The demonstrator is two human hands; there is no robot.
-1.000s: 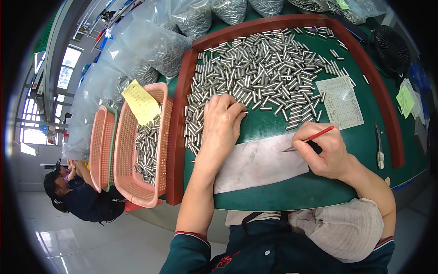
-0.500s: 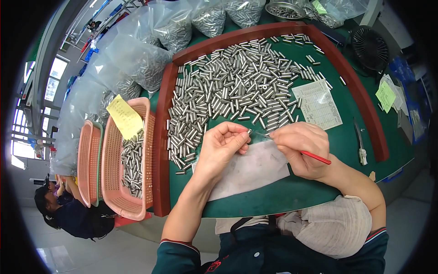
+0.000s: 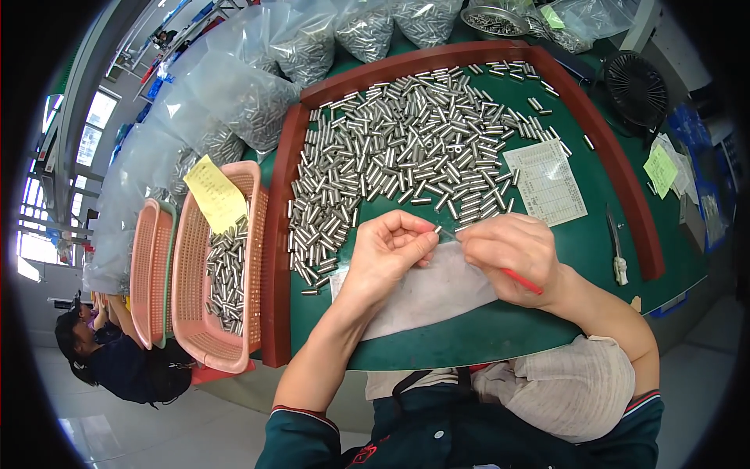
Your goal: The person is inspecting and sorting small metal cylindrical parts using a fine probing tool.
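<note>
My left hand (image 3: pixel 392 252) pinches a small metal cylinder (image 3: pixel 438 229) between thumb and forefinger, most of it hidden by the fingers. In my right hand (image 3: pixel 516 252) is a red-handled tool (image 3: pixel 522 281), gripped like a pen. Its thin metal tip points left, at the end of the cylinder; whether it is inside cannot be made out. Below both hands a pale, smudged cloth (image 3: pixel 426 297) lies on the green tabletop (image 3: pixel 461 341). Just beyond them spreads a large heap of short, shiny metal cylinders (image 3: pixel 398 144).
A dark red wooden frame (image 3: pixel 278 234) borders the heap. Left stands a pink basket (image 3: pixel 181 289) with cylinders and a yellow note (image 3: pixel 212 195). Filled plastic bags (image 3: pixel 254 109) line the far left. A printed sheet (image 3: pixel 547 184), tweezers-like tool (image 3: pixel 616 246) and black fan (image 3: pixel 634 86) are right.
My right hand has come a little closer to the left, and the red handle has tilted with less of it showing. The whole view has shifted slightly.
</note>
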